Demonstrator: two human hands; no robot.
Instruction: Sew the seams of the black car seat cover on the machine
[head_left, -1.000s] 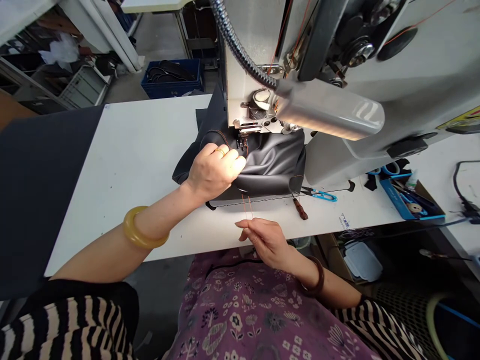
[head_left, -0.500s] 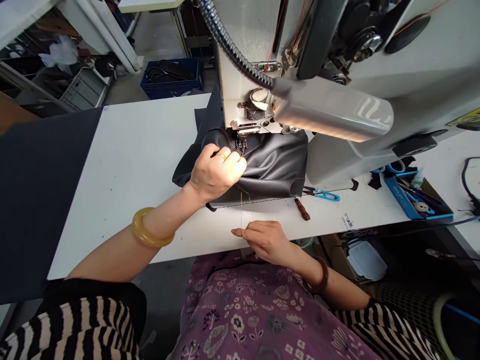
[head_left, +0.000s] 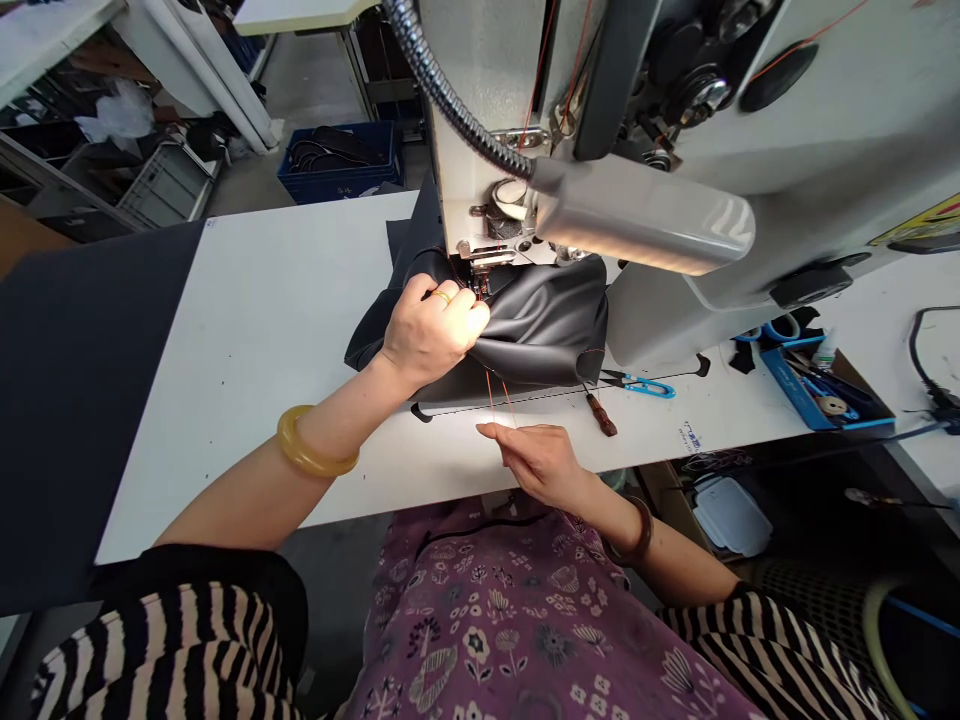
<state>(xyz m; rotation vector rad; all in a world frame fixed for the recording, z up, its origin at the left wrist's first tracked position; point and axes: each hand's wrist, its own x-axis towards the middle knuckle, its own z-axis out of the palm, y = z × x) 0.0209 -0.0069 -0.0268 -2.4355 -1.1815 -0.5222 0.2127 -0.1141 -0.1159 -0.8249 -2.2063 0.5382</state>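
My left hand [head_left: 435, 335] is closed, knuckles up, on the black leather piece [head_left: 540, 320] just in front of the presser foot [head_left: 481, 280] of a sewing machine. Its fingertips are hidden, and orange thread shows beside them at the needle. Closer to my body, my right hand [head_left: 541, 462] pinches orange thread [head_left: 491, 390]. Two strands run from under the leather's near edge down to these fingers. The leather lies bunched under the machine head [head_left: 495, 120], with an orange-stitched corner at its right.
Blue thread snips [head_left: 641, 385] and a wooden-handled tool [head_left: 601, 413] lie right of the leather on the white table [head_left: 255, 350]. A blue tool box [head_left: 825, 385] stands farther right. The grey lamp [head_left: 645, 215] hangs over the work. A blue crate [head_left: 341, 165] sits on the floor behind.
My right hand has moved a little up toward the leather, and the strands between are shorter. My left hand stays at the presser foot. The whole view has shifted slightly.
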